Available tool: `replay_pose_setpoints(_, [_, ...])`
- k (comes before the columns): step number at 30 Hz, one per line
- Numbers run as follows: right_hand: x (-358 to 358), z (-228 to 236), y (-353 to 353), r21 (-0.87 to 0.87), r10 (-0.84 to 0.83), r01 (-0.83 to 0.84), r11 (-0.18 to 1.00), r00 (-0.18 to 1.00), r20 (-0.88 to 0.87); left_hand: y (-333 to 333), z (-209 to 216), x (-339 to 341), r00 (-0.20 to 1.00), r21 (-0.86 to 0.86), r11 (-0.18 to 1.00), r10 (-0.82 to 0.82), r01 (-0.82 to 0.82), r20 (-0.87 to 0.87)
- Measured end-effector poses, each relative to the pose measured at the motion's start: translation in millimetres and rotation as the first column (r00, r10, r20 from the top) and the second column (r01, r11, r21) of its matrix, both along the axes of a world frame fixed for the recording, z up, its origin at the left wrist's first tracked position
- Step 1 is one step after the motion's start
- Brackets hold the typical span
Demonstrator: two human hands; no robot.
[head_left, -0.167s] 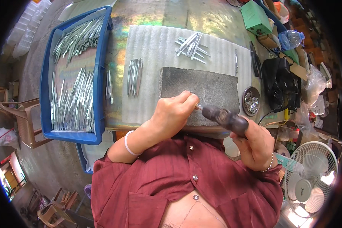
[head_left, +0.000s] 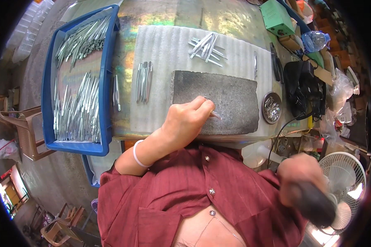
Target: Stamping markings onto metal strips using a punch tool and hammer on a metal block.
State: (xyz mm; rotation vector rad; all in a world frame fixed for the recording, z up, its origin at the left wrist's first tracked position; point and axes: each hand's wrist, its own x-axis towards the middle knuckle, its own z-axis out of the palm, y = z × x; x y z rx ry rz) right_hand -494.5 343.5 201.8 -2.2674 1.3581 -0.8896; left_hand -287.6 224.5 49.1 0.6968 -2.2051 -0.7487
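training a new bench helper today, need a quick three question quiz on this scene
1. True or false: the left hand pins a thin silver metal piece onto the dark grey stone block.
2. Where does the right hand hold the dark blurred hammer? A) over the block B) low at the person's right, off the block C) inside the blue plastic tray
3. Fill in: the small round metal dish sits just ____ of the block.

Key: 1 true; 2 B; 3 right

A green box with a pale label — far right of the table.
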Motion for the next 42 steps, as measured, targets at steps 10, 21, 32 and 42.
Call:
replay_pose_setpoints(10, [-4.8,38.0,20.0,0.213,-0.173,0.076,0.974,0.856,0.487,-3.3,-0.9,1.5,1.0,0.012,1.0,0.013,-0.013,0.022])
replay_pose_setpoints(21, [6.9,-37.6,-30.1,0.162,-0.27,0.273,0.948,0.962,-0.041,-11.9,30.4,14.2,0.877,0.864,0.398,0.232,0.309,-0.421])
replay_pose_setpoints(32, [0.7,-111.2,-52.3,0.049,-0.329,0.368,0.929,0.877,-0.351,-19.7,30.1,21.8,0.626,0.745,0.177,0.44,0.643,-0.644])
replay_pose_setpoints(42, [18.2,-40.8,-34.3,-0.002,0.105,-0.199,0.98,0.508,0.855,-23.4,19.8,10.9,0.66,0.786,0.223,0.439,0.577,-0.609])
